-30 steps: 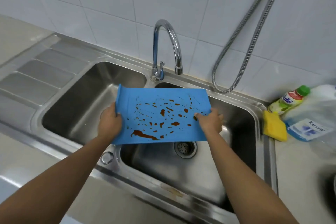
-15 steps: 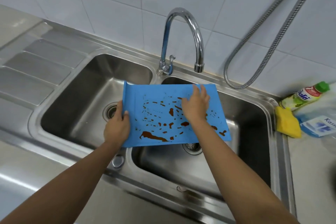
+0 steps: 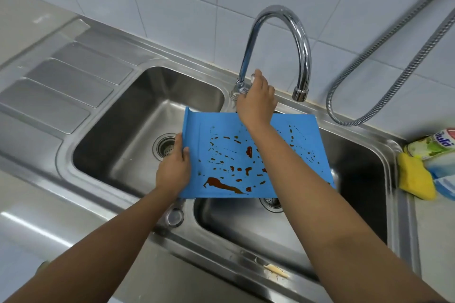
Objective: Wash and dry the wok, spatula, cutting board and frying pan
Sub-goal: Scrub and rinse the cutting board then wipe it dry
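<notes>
At frame centre my left hand (image 3: pixel 173 170) pinches the stained flat blue plastic cutting board (image 3: pixel 221 145) over the steel double sink (image 3: pixel 61 152), while my right hand (image 3: pixel 257 98), whose grip I cannot tell, reaches the curved chrome tap (image 3: pixel 304 56) at its base: washing is starting, and water comes next.

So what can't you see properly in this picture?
Head view only.
Tap handle: covered by the right hand, so its grip is unclear.
Right basin's drain: mostly behind the cutting board and right forearm.
Bottle: cut off by the right edge.
Wok, spatula, frying pan: out of frame.
</notes>
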Available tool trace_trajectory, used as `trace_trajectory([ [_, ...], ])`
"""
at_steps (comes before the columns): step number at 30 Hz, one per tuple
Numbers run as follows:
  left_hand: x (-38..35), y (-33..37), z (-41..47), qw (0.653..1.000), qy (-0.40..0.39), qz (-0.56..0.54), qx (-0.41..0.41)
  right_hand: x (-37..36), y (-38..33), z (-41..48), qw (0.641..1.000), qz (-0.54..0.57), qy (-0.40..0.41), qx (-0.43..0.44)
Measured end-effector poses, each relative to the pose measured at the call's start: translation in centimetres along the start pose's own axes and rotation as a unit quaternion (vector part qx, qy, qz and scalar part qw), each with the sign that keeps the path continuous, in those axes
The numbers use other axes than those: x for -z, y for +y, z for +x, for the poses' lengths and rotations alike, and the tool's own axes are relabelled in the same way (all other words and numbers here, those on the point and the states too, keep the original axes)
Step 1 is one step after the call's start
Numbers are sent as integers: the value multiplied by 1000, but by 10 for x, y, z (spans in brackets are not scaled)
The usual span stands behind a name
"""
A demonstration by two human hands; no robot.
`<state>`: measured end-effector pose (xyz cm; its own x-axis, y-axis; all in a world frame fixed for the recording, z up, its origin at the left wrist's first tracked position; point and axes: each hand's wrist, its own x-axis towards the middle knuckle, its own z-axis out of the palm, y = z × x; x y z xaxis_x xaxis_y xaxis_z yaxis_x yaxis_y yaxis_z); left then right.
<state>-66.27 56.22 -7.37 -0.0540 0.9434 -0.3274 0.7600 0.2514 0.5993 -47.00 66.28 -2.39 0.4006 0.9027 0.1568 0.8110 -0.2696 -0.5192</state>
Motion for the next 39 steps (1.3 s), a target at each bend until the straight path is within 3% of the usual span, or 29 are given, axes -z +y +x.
trace_trajectory([
  [39,8,-14,2,999,-23,30,-40,-14,-6,-41,998,-45,-42,15],
])
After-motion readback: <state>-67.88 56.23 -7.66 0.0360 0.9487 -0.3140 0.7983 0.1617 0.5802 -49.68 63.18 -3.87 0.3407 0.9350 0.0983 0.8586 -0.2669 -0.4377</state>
